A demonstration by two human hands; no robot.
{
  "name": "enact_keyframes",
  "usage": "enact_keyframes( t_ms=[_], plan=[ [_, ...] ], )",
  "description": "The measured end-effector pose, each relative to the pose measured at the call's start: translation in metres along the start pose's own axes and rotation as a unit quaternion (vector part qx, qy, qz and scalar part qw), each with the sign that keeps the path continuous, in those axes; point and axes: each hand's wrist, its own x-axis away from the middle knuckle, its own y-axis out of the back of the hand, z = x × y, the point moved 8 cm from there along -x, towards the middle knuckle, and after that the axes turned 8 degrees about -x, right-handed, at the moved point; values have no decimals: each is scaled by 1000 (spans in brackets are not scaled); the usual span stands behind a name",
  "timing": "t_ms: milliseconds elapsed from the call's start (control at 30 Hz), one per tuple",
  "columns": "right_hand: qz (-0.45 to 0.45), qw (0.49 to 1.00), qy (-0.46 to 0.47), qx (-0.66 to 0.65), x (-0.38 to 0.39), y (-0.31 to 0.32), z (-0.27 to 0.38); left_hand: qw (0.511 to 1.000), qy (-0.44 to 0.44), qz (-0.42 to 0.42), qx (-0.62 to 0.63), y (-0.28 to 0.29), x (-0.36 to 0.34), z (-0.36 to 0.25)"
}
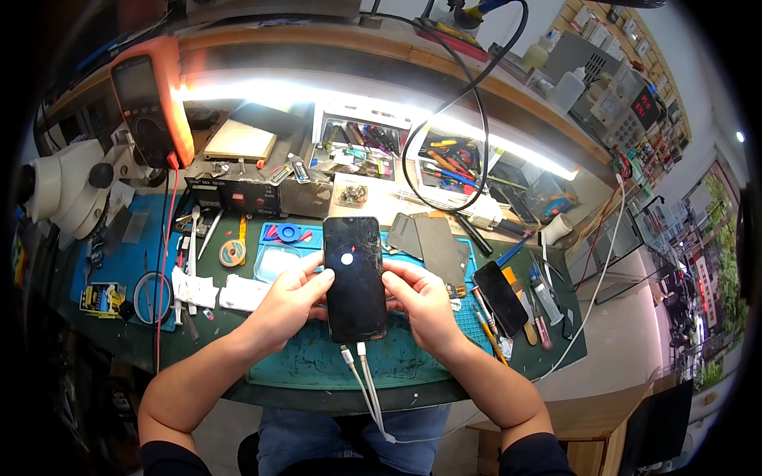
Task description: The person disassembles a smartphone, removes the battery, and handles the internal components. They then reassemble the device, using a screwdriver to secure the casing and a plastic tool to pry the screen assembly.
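A black smartphone point(355, 297) is held upright between my two hands above the work mat. Cracks run over the upper right of its glass, and its dark screen shows a small red mark and a white round spot. My left hand point(298, 295) is closed on its left edge, thumb at the front. On the opposite edge my right hand point(419, 301) grips it the same way. One plug of a white charging cable point(367, 373) sits at the phone's bottom edge; a second plug hangs beside it.
A teal mat point(317, 374) covers the bench front. Another dark phone point(499, 297) lies at right among pens and a syringe point(545, 300). An orange multimeter point(151, 103) stands back left near a microscope point(59, 186). A black cable loop point(486, 119) hangs above tool trays.
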Motion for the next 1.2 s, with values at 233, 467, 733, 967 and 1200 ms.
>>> enact_keyframes(
  t_ms=[233, 467, 733, 967, 1200],
  plan=[
    [23, 1000, -2, -17, 3, -4, 3, 1000, -17, 1, -1, -1, 1, -1],
    [44, 998, -16, -42, 4, -8, 2, 999, -45, -12, -12, -1, 5, -4],
    [61, 997, -19, -49, 4, -9, -2, 998, -56, -22, 2, -1, 6, -5],
    [75, 997, 26, 17, 2, -10, 2, 998, -60, -32, -4, -3, 6, -5],
    [96, 994, 34, -29, 1, -10, 0, 997, -72, -19, -16, -2, 3, -1]
  ],
)
